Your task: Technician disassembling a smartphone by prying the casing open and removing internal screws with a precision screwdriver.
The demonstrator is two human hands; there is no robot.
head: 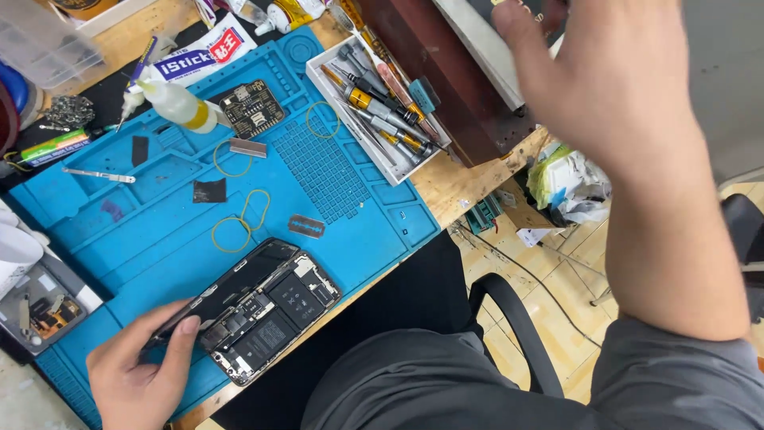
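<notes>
Opened smartphone (267, 318) lies in the lower left of the frame, at the near edge of the blue work mat (159, 231). Its back half faces up with battery and boards exposed; the dark screen panel (227, 287) is hinged up along the upper-left side.

Left hand (139, 370), bottom left of frame: thumb and fingers pinched on the lower-left end of the phone, where the screen panel meets the body.

Right hand (617, 76), upper right of frame: raised well above and apart from the phone, blurred. Fingers look loosely spread, nothing seen in them. Forearm runs down to a grey sleeve at lower right.

On the mat above the phone: yellow rubber bands (243, 215), a razor blade (306, 227), a small black square piece (209, 190), a second blade (248, 147), a dark circuit board (252, 109), a small squeeze bottle (179, 103) lying tilted, metal tweezers (99, 175) at left.

White tray (374, 159) of screwdrivers (382, 107) sits on the mat's upper right corner. Black chair armrest (509, 318) lower centre
</notes>
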